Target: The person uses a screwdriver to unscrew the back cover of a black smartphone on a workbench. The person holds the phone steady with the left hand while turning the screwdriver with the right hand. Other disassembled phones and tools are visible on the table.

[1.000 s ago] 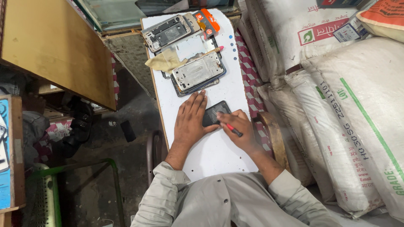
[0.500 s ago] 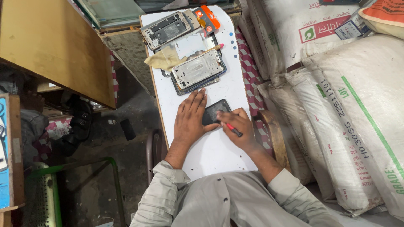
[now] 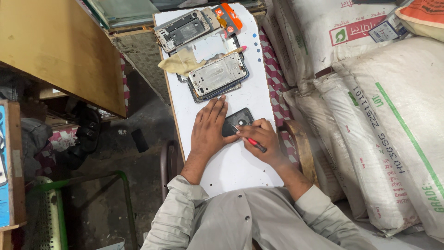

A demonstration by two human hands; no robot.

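Head view: the small black phone part (image 3: 237, 121) lies slanted on the white worktop (image 3: 231, 162) between my hands. My left hand (image 3: 208, 127) presses flat on it; my right hand (image 3: 260, 139) grips a red screwdriver (image 3: 249, 140), tip on it.

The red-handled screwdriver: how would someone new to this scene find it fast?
Start at the white board across the person's lap. Near its middle lies a small dark phone part, pressed down by the left hand. The right hand holds the screwdriver with its tip on that part; nothing else nearby is thin and red-handled.
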